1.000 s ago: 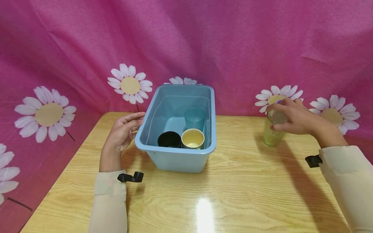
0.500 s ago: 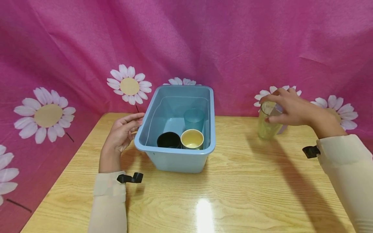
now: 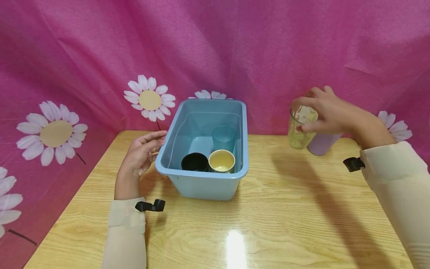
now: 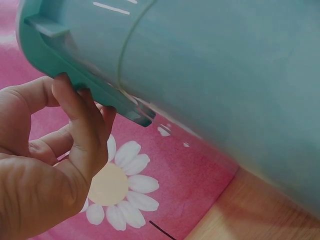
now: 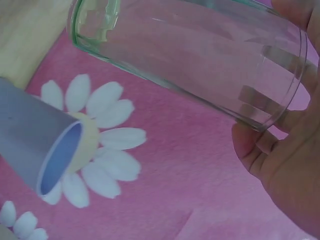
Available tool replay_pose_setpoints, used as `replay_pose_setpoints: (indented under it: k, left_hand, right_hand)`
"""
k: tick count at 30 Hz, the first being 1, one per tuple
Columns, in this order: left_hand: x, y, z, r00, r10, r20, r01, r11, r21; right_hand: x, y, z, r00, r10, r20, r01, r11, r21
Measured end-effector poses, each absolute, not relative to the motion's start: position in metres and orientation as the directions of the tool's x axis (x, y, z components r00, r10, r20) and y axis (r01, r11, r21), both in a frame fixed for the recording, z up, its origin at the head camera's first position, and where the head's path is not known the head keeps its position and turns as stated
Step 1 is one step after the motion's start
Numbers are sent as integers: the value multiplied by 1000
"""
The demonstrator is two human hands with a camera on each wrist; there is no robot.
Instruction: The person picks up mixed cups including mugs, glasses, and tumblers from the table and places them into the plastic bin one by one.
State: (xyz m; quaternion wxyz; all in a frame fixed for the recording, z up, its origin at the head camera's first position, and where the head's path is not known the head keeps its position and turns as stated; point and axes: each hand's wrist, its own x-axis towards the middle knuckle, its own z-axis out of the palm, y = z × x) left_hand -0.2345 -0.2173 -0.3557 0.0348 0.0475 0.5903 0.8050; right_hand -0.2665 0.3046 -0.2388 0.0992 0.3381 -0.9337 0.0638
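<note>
My right hand grips a tall glass by its rim from above, lifted off the table. In the right wrist view the glass looks transparent with a greenish base, and the fingers wrap its mouth. Behind it stands a purple cup, partly covered by the hand. At the left, my left hand holds the side rim of a blue plastic tub, fingertips curled against the lip in the left wrist view. Inside the tub are a black cup, a yellow-lined cup and a teal tumbler.
The wooden table ends against a pink curtain printed with white flowers, close behind the tub and the glass. More of the curtain hangs along the left side. A light reflection lies on the table's front part.
My right hand has raised the glass and carried it left and up in the head view, uncovering the purple cup behind it. The left hand and the tub stay in place.
</note>
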Motion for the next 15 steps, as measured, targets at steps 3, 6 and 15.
replay_pose_setpoints:
  k: [3, 6, 15]
  left_hand:
    - [-235, -217, -356, -992, 119, 37, -1, -304, 953]
    - [-235, -216, -356, -992, 122, 36, -2, -302, 953]
    - [-234, -218, -356, -993, 116, 33, -4, -304, 953]
  right_hand:
    - [-268, 299, -231, -721, -645, 253, -673, 739, -33]
    - [-268, 294, -222, -702, -659, 270, -688, 725, -18]
    - [-268, 266, -198, -694, -661, 285, -692, 722, -12]
